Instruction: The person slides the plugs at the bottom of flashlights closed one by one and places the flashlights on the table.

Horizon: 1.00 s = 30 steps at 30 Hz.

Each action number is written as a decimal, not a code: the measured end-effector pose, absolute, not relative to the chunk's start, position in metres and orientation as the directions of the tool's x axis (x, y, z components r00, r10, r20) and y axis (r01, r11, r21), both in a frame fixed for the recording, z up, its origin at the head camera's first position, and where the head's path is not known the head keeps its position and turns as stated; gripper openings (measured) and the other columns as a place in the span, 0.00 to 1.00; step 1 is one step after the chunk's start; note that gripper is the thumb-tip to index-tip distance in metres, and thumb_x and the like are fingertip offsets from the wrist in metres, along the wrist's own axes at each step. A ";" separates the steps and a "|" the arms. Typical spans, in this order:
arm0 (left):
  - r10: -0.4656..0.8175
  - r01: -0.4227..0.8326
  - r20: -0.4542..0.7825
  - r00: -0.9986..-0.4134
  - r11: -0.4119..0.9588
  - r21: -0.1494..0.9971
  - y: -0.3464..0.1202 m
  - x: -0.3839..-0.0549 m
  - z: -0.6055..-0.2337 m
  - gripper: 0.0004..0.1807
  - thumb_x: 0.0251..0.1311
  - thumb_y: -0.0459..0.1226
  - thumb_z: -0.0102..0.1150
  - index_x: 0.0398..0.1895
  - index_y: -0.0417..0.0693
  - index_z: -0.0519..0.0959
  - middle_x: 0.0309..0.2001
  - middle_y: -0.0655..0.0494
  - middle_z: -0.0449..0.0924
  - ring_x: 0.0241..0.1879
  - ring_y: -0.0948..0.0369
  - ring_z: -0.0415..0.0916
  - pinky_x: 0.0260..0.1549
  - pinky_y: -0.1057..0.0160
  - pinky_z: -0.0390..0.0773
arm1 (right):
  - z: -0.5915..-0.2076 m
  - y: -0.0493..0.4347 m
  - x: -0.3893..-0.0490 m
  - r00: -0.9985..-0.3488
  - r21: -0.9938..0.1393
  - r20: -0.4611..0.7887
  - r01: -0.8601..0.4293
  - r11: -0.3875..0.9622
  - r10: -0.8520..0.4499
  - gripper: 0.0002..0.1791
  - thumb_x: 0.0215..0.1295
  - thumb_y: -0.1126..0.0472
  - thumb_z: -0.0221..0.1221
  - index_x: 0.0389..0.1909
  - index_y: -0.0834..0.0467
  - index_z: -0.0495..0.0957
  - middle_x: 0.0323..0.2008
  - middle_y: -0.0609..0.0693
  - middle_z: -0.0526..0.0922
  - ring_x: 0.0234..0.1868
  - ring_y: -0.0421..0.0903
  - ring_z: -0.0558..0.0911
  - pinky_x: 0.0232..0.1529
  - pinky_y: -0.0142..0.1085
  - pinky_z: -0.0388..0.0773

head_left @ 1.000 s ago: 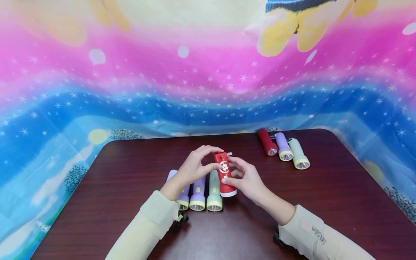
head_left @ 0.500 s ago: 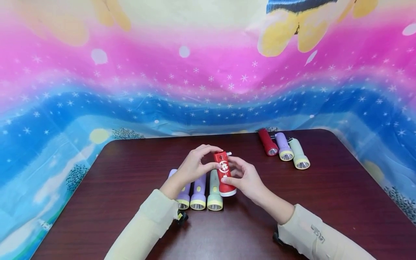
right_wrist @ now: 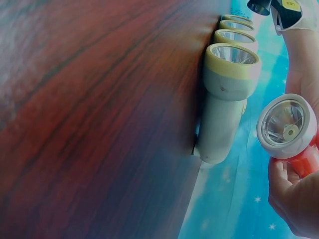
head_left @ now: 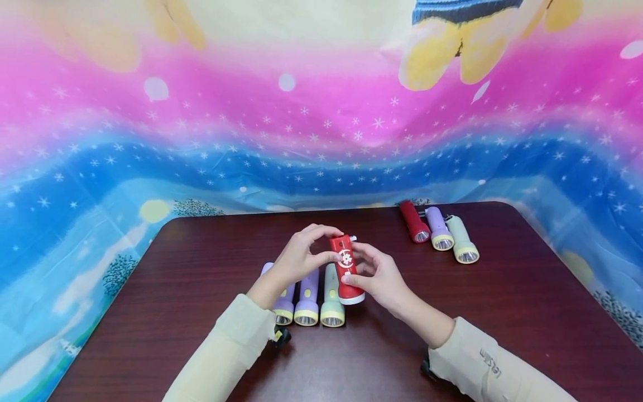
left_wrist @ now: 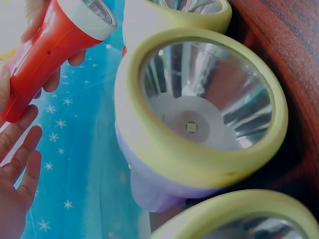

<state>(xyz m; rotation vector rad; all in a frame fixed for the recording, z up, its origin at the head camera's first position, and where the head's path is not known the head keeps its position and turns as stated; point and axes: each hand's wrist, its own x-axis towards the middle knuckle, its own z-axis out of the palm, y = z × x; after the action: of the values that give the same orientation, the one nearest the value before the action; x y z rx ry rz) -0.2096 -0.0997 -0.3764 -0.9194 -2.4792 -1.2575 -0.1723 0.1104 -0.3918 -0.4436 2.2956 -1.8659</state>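
Observation:
Both hands hold one red flashlight (head_left: 350,286) with a white rim and a white flower print, lens end toward me. My left hand (head_left: 300,258) pinches its rear part, thumb on the printed face. With thumb and fingers, my right hand (head_left: 380,277) grips it nearer the head. A small pale tab juts from the rear end. Behind and left of it, a green flashlight (head_left: 331,307) and purple flashlights (head_left: 307,306) lie in a row on the table. The left forearm partly covers the leftmost purple one. In the right wrist view, the red flashlight's lens (right_wrist: 285,124) looks unlit.
At the far right of the dark wood table (head_left: 201,245) lie a dark red flashlight (head_left: 413,220), a purple flashlight (head_left: 438,226) and a pale green flashlight (head_left: 461,237). A patterned cloth (head_left: 301,134) hangs behind the table. Black wrist cameras (head_left: 282,336) sit under the sleeves.

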 end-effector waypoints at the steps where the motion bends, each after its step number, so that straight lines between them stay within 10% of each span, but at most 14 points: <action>1: 0.434 0.617 0.447 -0.782 0.441 0.652 -0.100 -0.210 -0.377 0.23 0.55 0.40 0.73 0.55 0.54 0.81 0.51 0.57 0.82 0.51 0.62 0.76 0.45 0.59 0.79 | -0.392 0.110 -0.172 -0.945 -0.974 0.068 -0.132 0.183 -0.319 0.36 0.58 0.70 0.67 0.69 0.59 0.68 0.57 0.64 0.79 0.40 0.48 0.83 0.41 0.36 0.85; 30: 0.395 0.594 0.450 -0.801 0.432 0.678 -0.099 -0.210 -0.378 0.22 0.52 0.39 0.74 0.51 0.51 0.80 0.47 0.56 0.84 0.47 0.62 0.78 0.40 0.63 0.77 | -0.392 0.111 -0.175 -0.936 -0.977 0.094 -0.152 0.152 -0.339 0.36 0.59 0.71 0.67 0.69 0.62 0.68 0.57 0.66 0.78 0.40 0.49 0.84 0.39 0.33 0.83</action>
<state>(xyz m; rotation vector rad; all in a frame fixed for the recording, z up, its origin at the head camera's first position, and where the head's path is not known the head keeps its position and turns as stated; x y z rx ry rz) -0.2100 -0.0994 -0.3780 -0.8652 -2.4615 -1.3024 -0.1745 0.1108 -0.3919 -0.4882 2.2673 -1.8930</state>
